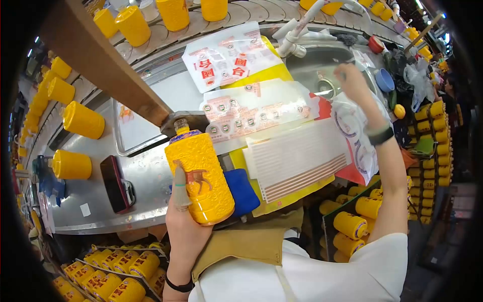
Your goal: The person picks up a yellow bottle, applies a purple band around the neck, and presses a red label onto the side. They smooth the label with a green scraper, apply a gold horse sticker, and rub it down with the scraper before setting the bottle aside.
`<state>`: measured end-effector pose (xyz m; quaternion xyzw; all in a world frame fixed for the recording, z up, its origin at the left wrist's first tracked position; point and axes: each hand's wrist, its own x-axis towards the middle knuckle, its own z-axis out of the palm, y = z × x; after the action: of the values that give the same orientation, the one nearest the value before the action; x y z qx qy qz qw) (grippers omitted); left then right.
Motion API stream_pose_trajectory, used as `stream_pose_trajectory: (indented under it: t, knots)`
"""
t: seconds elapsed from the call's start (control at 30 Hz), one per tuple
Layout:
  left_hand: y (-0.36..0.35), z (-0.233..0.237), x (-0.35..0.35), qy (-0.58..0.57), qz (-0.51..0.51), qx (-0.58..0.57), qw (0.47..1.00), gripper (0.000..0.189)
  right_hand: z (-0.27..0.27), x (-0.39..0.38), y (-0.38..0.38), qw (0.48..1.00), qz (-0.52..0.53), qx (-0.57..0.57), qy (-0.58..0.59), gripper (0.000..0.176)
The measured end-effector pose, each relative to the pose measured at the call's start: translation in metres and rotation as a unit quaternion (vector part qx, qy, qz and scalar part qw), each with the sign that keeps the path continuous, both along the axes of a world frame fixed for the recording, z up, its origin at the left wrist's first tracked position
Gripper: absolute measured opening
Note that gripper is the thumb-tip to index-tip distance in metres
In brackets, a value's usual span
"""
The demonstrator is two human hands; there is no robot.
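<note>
My left hand (188, 234) is wrapped round a yellow embossed bottle (209, 194), its thumb in a pale cover with a green band. A brown horse decal (197, 180) sits on the bottle's side, and the clear neck points away, up against the end of a wooden bar (118, 70). Over the metal sink (314, 63) my right hand (352, 83) is raised with fingers curled together; what they hold, if anything, I cannot make out. Printed decal sheets (259, 113) and a striped white sheet (297, 156) lie between the hands.
Yellow bottles (83, 120) stand along a curved conveyor (246, 11) at the back and left. A white faucet (292, 43) rises by the sink. A phone (114, 183) lies at left, a blue cloth (241, 191) beside the bottle. Racks of yellow bottles (349, 225) flank my body.
</note>
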<state>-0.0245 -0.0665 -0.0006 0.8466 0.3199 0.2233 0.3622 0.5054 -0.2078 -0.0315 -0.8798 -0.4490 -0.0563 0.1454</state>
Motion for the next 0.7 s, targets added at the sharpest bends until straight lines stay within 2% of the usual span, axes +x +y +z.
stream_pose_trajectory:
  t: [0.17,0.23,0.27,0.33,0.47,0.53,0.6,0.67,0.7]
  knots:
    - [-0.003,0.003,0.003,-0.01,0.02,-0.027,0.999,0.116,0.004,0.075,-0.01,0.995,-0.08,-0.049,-0.024,0.019]
    - [-0.002,0.001,0.003,-0.009,0.02,-0.034,0.999,0.119,-0.017,0.099,-0.014,0.988,-0.122,-0.099,0.011,0.029]
    - [-0.002,0.002,0.003,-0.008,0.019,-0.038,0.999,0.12,-0.03,0.117,-0.016,0.988,-0.12,-0.099,0.011,0.029]
    - [-0.002,0.002,0.003,-0.006,0.022,-0.042,0.999,0.122,-0.051,0.142,-0.013,0.966,-0.162,-0.197,0.043,0.043]
    - [-0.004,0.004,0.007,-0.007,0.031,-0.043,0.999,0.122,-0.087,0.154,-0.016,0.957,-0.246,-0.152,0.025,0.045]
    - [-0.005,0.005,0.01,-0.012,0.043,-0.049,0.998,0.123,-0.096,0.169,-0.015,0.95,-0.253,-0.175,0.051,0.045]
    - [-0.004,0.007,0.009,-0.007,0.031,-0.038,0.999,0.122,-0.11,0.186,-0.015,0.931,-0.271,-0.22,0.104,0.052]
    - [-0.002,0.007,0.008,-0.01,0.024,-0.038,0.999,0.12,-0.095,0.161,-0.009,0.933,-0.277,-0.215,0.084,0.047]
    - [-0.001,0.006,0.008,-0.015,0.015,-0.039,0.999,0.118,-0.084,0.15,-0.009,0.956,-0.243,-0.135,0.094,0.043]
